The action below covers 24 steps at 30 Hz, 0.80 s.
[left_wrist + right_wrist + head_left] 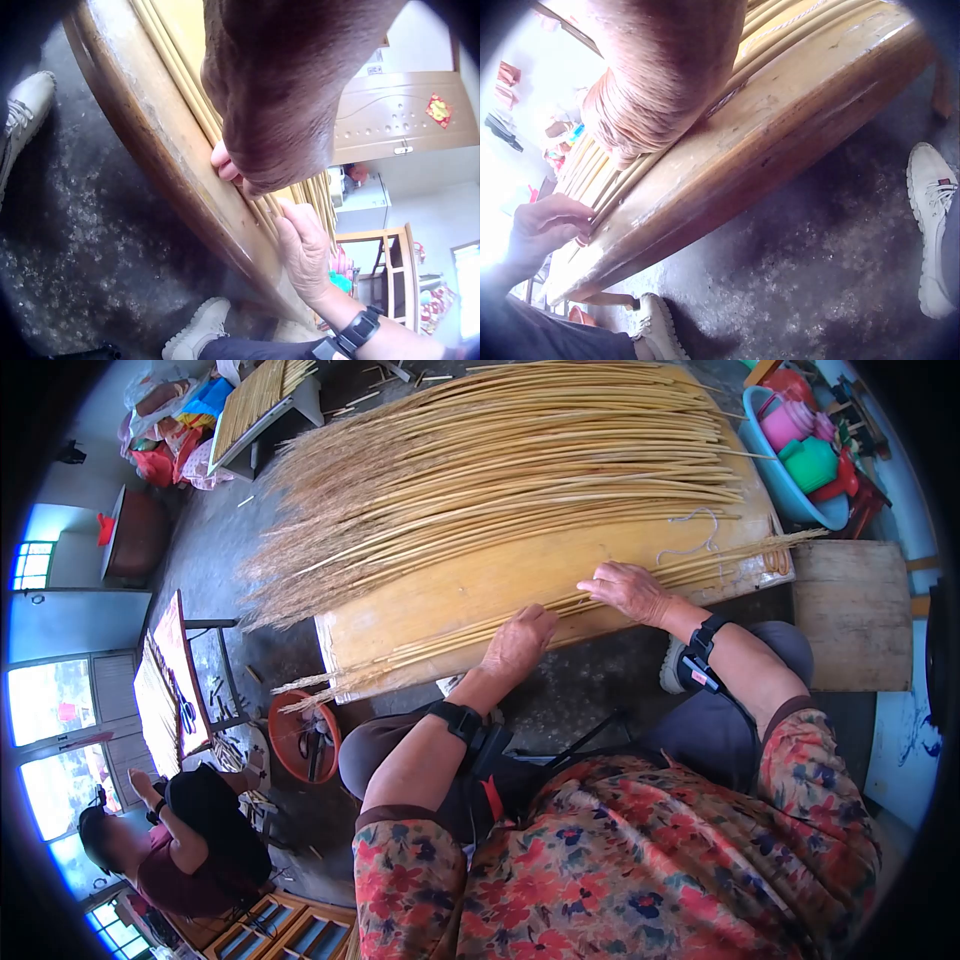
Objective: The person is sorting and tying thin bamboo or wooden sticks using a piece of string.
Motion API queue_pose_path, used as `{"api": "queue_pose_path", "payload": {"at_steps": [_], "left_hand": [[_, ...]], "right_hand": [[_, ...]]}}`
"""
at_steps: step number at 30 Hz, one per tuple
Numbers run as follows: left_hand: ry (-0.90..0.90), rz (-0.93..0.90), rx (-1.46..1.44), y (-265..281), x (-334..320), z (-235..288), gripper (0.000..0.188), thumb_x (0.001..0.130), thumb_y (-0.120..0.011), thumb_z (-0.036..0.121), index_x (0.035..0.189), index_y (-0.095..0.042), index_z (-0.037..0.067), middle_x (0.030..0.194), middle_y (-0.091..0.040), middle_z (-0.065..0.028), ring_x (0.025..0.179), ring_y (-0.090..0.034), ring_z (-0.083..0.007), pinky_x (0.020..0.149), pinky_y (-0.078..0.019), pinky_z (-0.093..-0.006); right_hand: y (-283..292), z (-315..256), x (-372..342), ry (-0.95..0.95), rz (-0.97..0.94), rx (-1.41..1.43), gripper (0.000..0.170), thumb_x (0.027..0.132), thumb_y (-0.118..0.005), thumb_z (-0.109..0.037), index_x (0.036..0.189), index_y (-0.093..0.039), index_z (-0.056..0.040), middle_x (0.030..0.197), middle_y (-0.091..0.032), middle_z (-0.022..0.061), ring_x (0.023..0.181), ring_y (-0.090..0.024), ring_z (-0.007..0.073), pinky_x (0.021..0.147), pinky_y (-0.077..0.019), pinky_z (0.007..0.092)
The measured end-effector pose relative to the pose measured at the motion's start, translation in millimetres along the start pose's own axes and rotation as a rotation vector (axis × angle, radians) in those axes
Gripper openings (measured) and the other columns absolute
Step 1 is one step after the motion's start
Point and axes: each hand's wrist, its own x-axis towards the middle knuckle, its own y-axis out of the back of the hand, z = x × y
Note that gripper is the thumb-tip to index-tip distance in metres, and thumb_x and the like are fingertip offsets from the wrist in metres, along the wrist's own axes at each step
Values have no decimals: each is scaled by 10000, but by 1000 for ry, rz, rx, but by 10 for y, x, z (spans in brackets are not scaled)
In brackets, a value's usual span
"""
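Note:
A few long reed stalks [440, 644] lie along the near edge of the wooden board [450, 595], their feathery heads jutting past its left end. My left hand [518, 644] pinches these stalks near their middle, fingers curled down at the board. Just to the right, my right hand [632, 594] grips the same stalks between thumb and fingers; the left wrist view shows this right hand [304, 247] close beside the left fingers. A thin white cord [712, 532] lies loosely curved on the board beyond the right hand, its twist showing in the right wrist view.
A broad layer of reed stalks [560, 470] covers the board's far part. At the far right stands a blue basin [762, 472] with coloured containers. An orange-red bucket [290, 722] sits on the floor at left, near another seated person [190, 860]. A wooden bench [850, 615] adjoins the board's right end.

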Motion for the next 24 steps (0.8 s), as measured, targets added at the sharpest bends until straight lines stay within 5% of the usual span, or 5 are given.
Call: {"api": "queue_pose_path", "payload": {"at_steps": [24], "left_hand": [[27,-34,-13,14,19,18,157,790,-512,95,934,-552,47,837,-536,-142,794,-543,-325,680,-455,-392]], "right_hand": [[-142,-28,27,27,25,42,213,803,-496,-201,983,-583,-124,777,-496,58,778,-545,218,634,-470,320]]}}
